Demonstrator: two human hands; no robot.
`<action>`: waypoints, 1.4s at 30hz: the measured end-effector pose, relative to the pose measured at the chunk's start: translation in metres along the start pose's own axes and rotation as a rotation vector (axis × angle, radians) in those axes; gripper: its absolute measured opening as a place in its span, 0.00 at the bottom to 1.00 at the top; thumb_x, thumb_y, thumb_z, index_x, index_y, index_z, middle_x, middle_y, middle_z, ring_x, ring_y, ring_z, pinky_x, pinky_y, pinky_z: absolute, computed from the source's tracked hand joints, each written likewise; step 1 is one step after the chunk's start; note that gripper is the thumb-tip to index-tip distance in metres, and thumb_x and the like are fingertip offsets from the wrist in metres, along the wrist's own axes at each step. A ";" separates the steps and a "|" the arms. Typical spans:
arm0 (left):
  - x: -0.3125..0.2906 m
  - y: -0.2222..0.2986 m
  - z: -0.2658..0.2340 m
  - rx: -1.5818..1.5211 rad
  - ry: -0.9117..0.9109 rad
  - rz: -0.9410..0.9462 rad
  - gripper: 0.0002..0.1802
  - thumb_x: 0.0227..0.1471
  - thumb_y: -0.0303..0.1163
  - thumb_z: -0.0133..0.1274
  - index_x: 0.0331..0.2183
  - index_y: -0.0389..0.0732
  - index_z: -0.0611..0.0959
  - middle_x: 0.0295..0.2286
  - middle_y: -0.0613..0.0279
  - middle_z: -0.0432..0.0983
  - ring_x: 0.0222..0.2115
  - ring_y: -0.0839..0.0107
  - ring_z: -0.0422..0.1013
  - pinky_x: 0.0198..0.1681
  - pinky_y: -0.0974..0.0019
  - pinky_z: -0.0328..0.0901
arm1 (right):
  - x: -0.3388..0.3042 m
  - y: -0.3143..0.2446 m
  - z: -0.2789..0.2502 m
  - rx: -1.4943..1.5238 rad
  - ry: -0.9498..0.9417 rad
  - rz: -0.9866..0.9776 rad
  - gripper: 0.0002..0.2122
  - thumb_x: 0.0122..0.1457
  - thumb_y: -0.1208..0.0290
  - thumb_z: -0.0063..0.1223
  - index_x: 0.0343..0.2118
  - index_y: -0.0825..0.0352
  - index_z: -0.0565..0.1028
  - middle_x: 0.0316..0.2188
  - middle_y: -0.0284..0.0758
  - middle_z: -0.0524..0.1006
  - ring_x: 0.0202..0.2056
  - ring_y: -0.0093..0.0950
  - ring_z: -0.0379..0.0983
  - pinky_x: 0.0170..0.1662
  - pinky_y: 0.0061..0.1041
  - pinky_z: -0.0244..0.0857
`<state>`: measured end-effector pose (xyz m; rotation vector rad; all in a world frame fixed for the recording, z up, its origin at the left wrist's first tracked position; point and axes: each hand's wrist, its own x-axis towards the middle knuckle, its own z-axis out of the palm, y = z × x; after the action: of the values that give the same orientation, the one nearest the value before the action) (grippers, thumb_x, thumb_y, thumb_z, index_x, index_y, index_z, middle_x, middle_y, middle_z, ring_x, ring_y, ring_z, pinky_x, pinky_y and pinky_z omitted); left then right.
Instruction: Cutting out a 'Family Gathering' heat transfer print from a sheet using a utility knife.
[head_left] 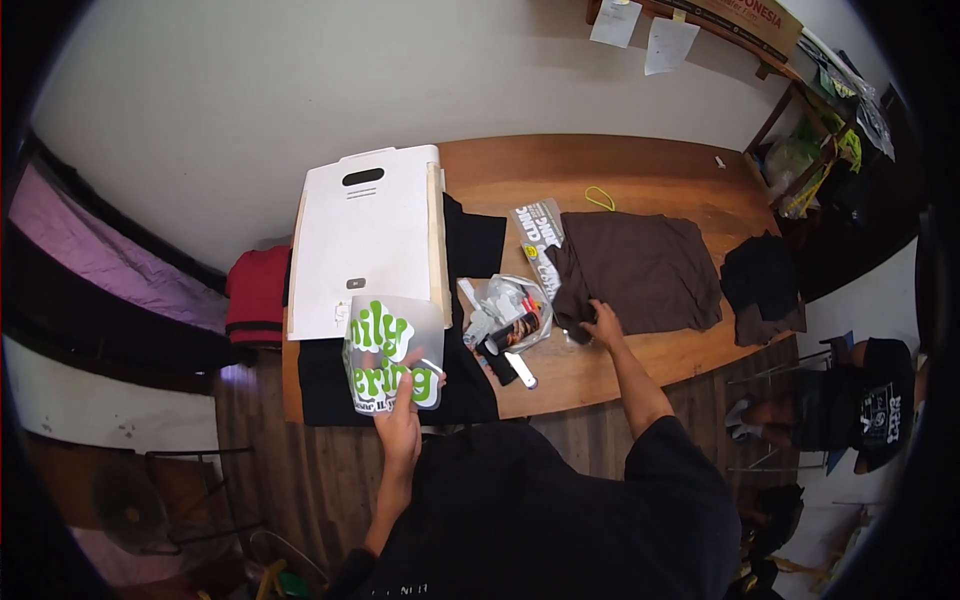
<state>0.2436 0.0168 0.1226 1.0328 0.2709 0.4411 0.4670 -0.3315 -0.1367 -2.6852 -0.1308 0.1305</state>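
Observation:
In my left hand (398, 410) is a translucent film sheet (362, 345) with green lettering. The sheet is slightly curved and overlaps the near right corner of a white board (370, 240) with a dark handle slot. The board lies over black cloth (330, 385). My right hand (603, 325) is closed at the near left edge of a folded brown garment (640, 270), where the cloth bunches up. A small greyish thing below those fingers is too unclear to name.
Between my hands lies a clear plastic bag (540, 300) with small items, beside a white-handled tool (521, 370). Another printed film (540, 225) and a yellow loop (599, 198) lie behind. Dark clothes (760, 285) sit right, red cloth (257, 290) left. A person (870, 410) sits at right.

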 end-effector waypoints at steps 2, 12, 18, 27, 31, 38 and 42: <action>0.000 -0.004 0.004 0.002 0.006 -0.027 0.33 0.59 0.22 0.37 0.61 0.45 0.44 0.47 0.40 0.66 0.36 0.59 0.75 0.39 0.58 0.73 | -0.004 0.001 0.009 0.121 -0.025 -0.028 0.29 0.46 0.76 0.58 0.53 0.50 0.64 0.44 0.42 0.66 0.40 0.47 0.71 0.40 0.45 0.67; -0.003 -0.009 0.012 0.016 0.003 -0.020 0.34 0.59 0.22 0.37 0.61 0.46 0.43 0.46 0.42 0.68 0.34 0.58 0.75 0.38 0.59 0.73 | -0.016 -0.017 0.005 -0.215 -0.017 0.190 0.24 0.54 0.79 0.39 0.52 0.46 0.68 0.51 0.47 0.59 0.36 0.47 0.74 0.41 0.41 0.68; -0.003 -0.006 0.015 -0.004 0.000 0.000 0.34 0.59 0.21 0.37 0.61 0.47 0.42 0.46 0.42 0.68 0.35 0.57 0.75 0.38 0.59 0.73 | -0.023 -0.046 -0.013 -0.028 0.126 0.150 0.26 0.47 0.72 0.55 0.53 0.55 0.65 0.49 0.47 0.60 0.38 0.48 0.71 0.40 0.41 0.67; 0.013 -0.013 0.029 -0.095 -0.095 -0.064 0.38 0.59 0.22 0.37 0.61 0.52 0.36 0.47 0.39 0.66 0.35 0.55 0.75 0.37 0.57 0.73 | -0.078 -0.201 -0.088 1.103 -0.149 -0.100 0.17 0.66 0.64 0.36 0.50 0.71 0.66 0.30 0.28 0.67 0.31 0.17 0.62 0.36 0.15 0.59; 0.020 -0.007 0.032 -0.079 -0.181 -0.051 0.37 0.59 0.22 0.37 0.61 0.51 0.37 0.47 0.38 0.65 0.35 0.56 0.75 0.36 0.58 0.73 | -0.103 -0.272 -0.136 1.376 -0.252 -0.204 0.16 0.66 0.62 0.36 0.49 0.67 0.68 0.25 0.23 0.63 0.22 0.10 0.53 0.24 0.09 0.47; 0.021 0.005 0.025 -0.086 -0.320 -0.074 0.38 0.59 0.21 0.36 0.61 0.53 0.36 0.48 0.37 0.63 0.34 0.55 0.75 0.37 0.57 0.74 | -0.121 -0.318 -0.175 1.505 -0.169 -0.272 0.14 0.66 0.62 0.36 0.44 0.67 0.66 0.24 0.25 0.64 0.20 0.10 0.52 0.22 0.10 0.47; 0.022 0.014 0.024 -0.093 -0.312 -0.101 0.38 0.59 0.21 0.35 0.60 0.53 0.34 0.48 0.36 0.63 0.34 0.53 0.75 0.37 0.56 0.74 | -0.129 -0.332 -0.177 1.413 -0.072 -0.222 0.10 0.65 0.64 0.38 0.40 0.66 0.65 0.23 0.25 0.63 0.20 0.11 0.53 0.22 0.10 0.47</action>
<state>0.2703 0.0149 0.1467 0.9767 0.0228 0.1945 0.3352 -0.1248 0.1762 -1.2493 -0.2395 0.1627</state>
